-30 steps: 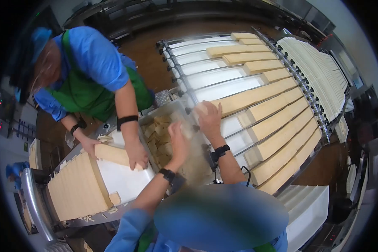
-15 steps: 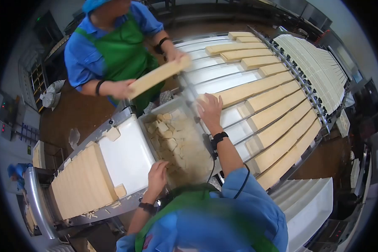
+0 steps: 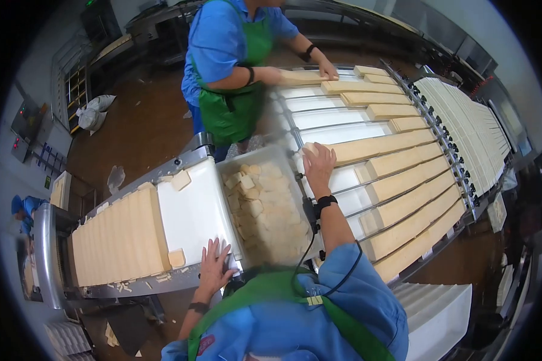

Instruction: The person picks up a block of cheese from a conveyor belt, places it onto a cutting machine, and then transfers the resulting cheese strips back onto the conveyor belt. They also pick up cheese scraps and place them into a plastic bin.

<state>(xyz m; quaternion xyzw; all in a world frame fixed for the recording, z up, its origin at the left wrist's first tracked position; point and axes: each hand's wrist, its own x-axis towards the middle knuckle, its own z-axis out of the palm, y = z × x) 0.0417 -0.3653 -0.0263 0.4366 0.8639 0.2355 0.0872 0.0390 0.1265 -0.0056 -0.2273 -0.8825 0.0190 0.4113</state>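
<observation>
My right hand (image 3: 319, 165) grips the near end of a long pale slab (image 3: 379, 144) lying across the railed conveyor (image 3: 319, 117). My left hand (image 3: 214, 265) rests flat with fingers spread on the near edge of the white belt (image 3: 186, 216), holding nothing. Between my hands stands a clear bin (image 3: 256, 151) filled with broken pale pieces (image 3: 265, 198). Several more long slabs (image 3: 403, 207) lie in parallel on the rails to my right.
A co-worker in a blue shirt and green apron (image 3: 229, 60) stands at the far side with both hands on a slab (image 3: 301, 76) on the rails. A block of packed slabs (image 3: 117, 234) sits on the left belt. Small offcuts (image 3: 176, 258) lie nearby.
My left hand left the bin and came down flat on the belt edge. The co-worker carried a slab from the left belt and laid it on the far rails. My right hand stayed put.
</observation>
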